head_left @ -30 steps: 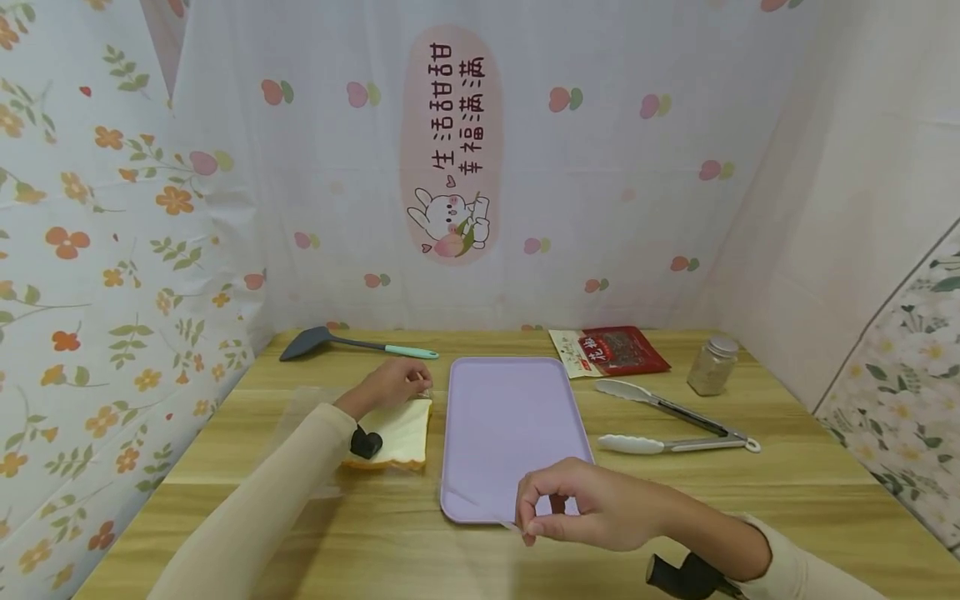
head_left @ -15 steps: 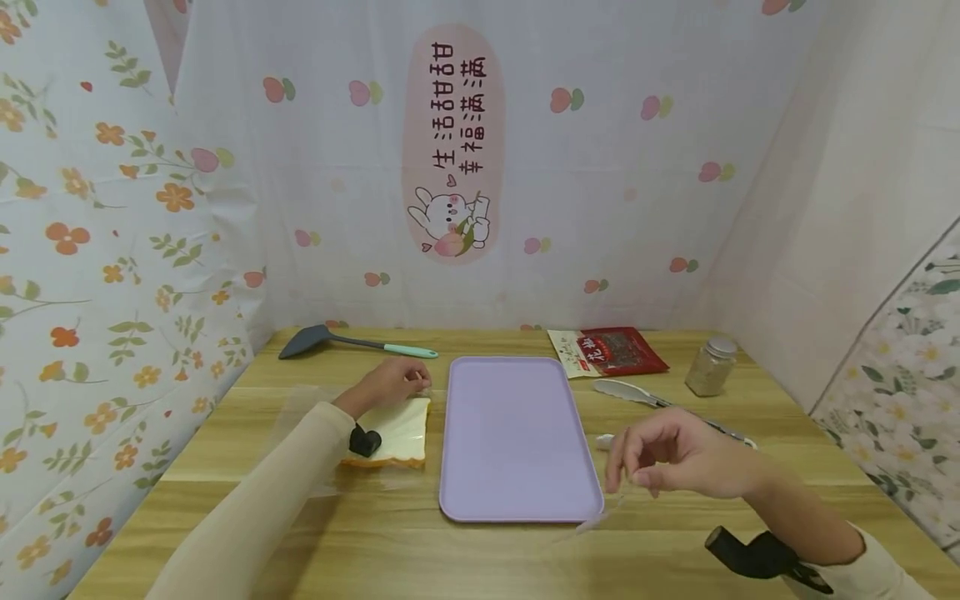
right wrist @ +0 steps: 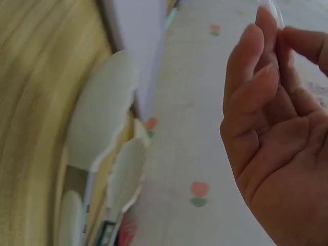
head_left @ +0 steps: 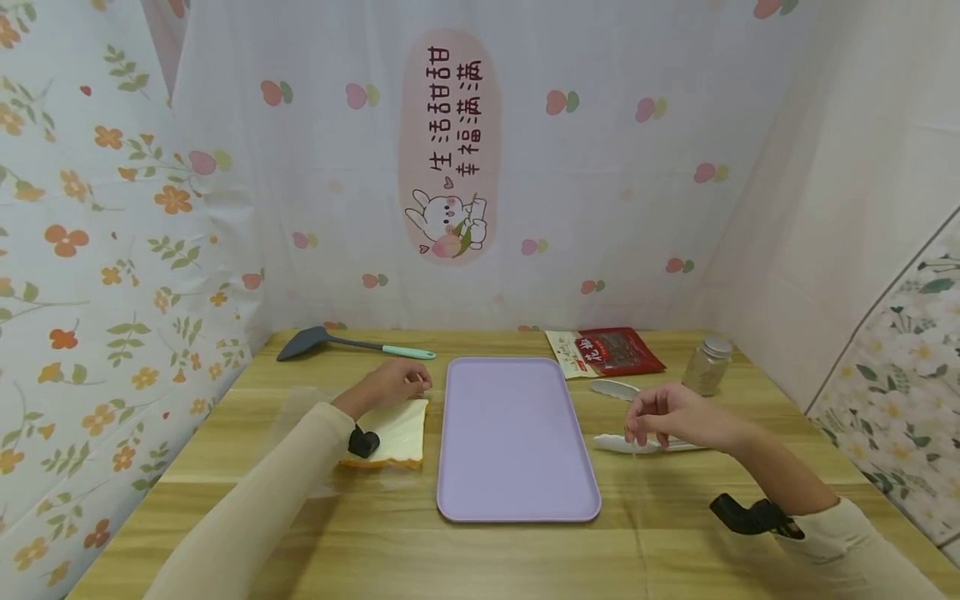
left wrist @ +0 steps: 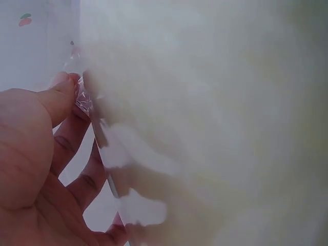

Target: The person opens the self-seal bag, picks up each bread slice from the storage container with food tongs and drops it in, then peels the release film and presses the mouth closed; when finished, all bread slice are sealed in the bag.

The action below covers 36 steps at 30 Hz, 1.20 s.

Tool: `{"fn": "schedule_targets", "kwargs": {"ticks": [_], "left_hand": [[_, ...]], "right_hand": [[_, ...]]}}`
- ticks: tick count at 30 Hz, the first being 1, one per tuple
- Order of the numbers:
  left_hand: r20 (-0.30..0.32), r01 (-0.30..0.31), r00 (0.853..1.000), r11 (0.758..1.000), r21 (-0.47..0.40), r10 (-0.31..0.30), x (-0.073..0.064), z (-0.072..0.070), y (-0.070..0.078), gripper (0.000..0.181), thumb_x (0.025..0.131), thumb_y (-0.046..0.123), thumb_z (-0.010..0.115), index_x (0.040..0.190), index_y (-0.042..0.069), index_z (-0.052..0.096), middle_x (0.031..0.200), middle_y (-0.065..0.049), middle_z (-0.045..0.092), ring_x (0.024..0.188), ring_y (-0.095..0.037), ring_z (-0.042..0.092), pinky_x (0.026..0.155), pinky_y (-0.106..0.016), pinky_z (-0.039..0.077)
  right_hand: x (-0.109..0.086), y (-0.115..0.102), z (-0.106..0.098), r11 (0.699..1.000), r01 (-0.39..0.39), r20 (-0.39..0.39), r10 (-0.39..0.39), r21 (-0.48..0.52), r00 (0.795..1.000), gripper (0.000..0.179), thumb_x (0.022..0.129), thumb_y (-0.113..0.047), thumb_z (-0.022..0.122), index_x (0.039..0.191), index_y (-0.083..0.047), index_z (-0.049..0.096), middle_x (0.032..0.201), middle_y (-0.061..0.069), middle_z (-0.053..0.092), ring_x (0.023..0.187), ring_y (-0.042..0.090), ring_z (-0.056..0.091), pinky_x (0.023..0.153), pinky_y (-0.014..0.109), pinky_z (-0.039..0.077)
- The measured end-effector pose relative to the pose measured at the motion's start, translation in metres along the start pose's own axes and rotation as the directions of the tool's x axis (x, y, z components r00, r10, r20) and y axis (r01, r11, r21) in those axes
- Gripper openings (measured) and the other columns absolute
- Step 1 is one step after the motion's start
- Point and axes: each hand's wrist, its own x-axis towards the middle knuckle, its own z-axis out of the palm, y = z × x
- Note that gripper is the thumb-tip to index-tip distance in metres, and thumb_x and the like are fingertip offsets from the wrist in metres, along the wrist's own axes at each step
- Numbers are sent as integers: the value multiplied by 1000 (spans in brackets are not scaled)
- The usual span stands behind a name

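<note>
On the left a slice of white bread with a brown crust lies in clear plastic wrapping. My left hand is at its far edge, the forearm crossing over it; in the left wrist view, thumb and finger pinch a crumpled bit of that plastic. To the right of the lilac tray, my right hand is raised in front of the tongs. Between its thumb and forefinger it pinches a thin clear plastic strip that hangs down toward the table.
A dark turner with a mint handle lies at the back left. A red and white spice packet and a glass jar with a metal lid are at the back right. Printed curtains enclose the wooden table.
My right hand has moved right and away from the tray's near corner, carrying the plastic strip, to in front of the tongs. My left hand and the bread have stayed in place.
</note>
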Motion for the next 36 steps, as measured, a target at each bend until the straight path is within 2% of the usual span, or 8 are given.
{"fn": "schedule_targets", "kwargs": {"ticks": [5,11,16,23,28,32,34,36], "left_hand": [[3,-13,1000,1000,12,12,-1,1,1,15,100,16,61,104,7,72,83,4,68,78,-11,62,71,-31,50],[39,-56,998,998,10,56,0,3,-2,15,99,14,61,108,5,70,87,3,70,84,-13,64,78,-34,52],[60,-40,997,999,32,38,0,2,0,19,100,18,60,113,5,68,93,1,70,91,-17,64,83,-38,52],[107,2,994,998,65,-9,-6,-6,3,25,100,19,61,119,3,65,107,-10,70,103,-27,65,91,-45,50],[110,5,994,998,59,-12,-8,-12,2,20,99,10,61,117,3,63,107,-10,70,101,-26,65,87,-42,51],[111,5,994,1000,17,-7,-9,-15,2,8,97,0,56,104,2,60,102,-9,69,96,-24,64,78,-36,50],[106,2,994,1000,17,-3,-10,-16,2,8,95,-2,54,97,3,60,99,-8,68,95,-22,62,78,-35,48],[103,-6,995,1000,27,3,-10,-16,2,13,93,-5,52,92,2,63,94,-7,67,90,-21,60,77,-34,47]], "right_hand": [[26,25,1,984,-148,-135,135,-96,982,18,99,-13,60,97,2,69,84,10,71,71,22,63,54,28,48],[53,45,7,968,-143,-191,104,-207,976,18,99,-11,61,98,4,71,79,5,68,64,16,57,57,25,48],[65,45,12,936,-146,-254,64,-320,965,15,96,-3,63,105,5,70,84,4,69,73,16,59,63,26,50],[68,41,17,904,-117,-335,-30,-412,942,23,93,4,61,114,5,68,107,17,71,90,25,66,76,38,56],[68,29,24,891,-47,-433,-173,-452,885,23,91,5,63,113,3,69,113,18,68,101,36,64,82,49,54],[69,14,36,907,-45,-510,-193,-418,838,21,89,5,65,108,0,70,111,16,67,102,36,63,81,50,54],[71,4,44,926,-62,-522,-153,-372,839,18,89,2,66,107,-2,71,107,13,68,95,32,64,74,45,55],[74,-4,55,942,-65,-499,-115,-330,859,16,90,0,66,106,-2,71,102,10,69,88,26,64,68,36,55]]}}
